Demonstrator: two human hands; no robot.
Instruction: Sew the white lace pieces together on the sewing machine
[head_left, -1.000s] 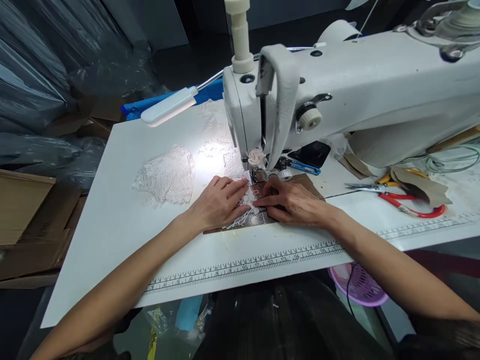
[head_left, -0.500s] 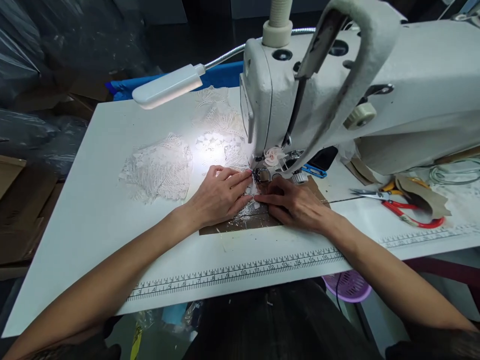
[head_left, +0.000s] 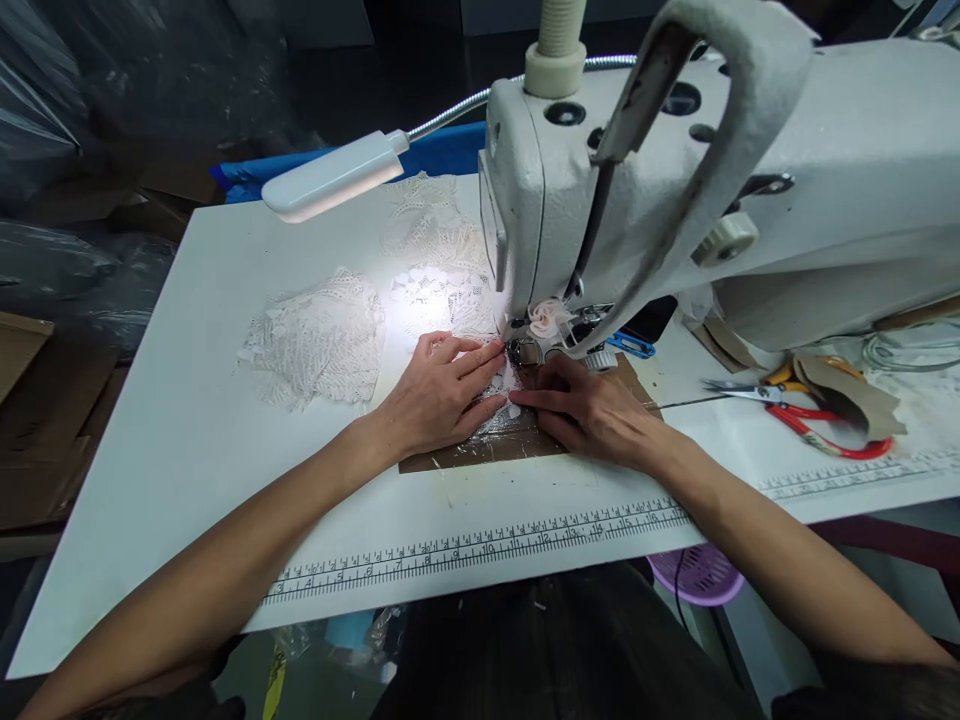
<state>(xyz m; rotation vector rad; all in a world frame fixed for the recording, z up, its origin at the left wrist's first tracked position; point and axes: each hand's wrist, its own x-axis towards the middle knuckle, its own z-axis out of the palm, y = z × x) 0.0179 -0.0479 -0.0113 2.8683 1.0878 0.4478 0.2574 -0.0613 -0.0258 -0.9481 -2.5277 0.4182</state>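
My left hand (head_left: 448, 393) lies flat on a small piece of white lace (head_left: 504, 386), its fingers stretched toward the presser foot (head_left: 525, 350) of the sewing machine (head_left: 536, 190). From the other side, my right hand (head_left: 587, 405) grips the lace edge with bent fingers, and its index fingertip touches the lace just in front of the foot. Much of the lace is hidden under both hands. Beneath them is a brown sheet (head_left: 450, 458) on the white table (head_left: 225, 440). A pale fabric flower (head_left: 549, 319) is fixed on the machine head above the needle area.
A heap of white lace (head_left: 319, 340) lies left of my hands, with more lace (head_left: 435, 225) behind. A lit lamp (head_left: 334, 178) hangs over the table. Red-handled scissors (head_left: 832, 430) lie at right. A printed ruler (head_left: 480, 550) runs along the front edge; a purple basket (head_left: 697, 575) sits below.
Both hands keep nearly the same place and pose on the lace. The whole view has shifted very slightly.
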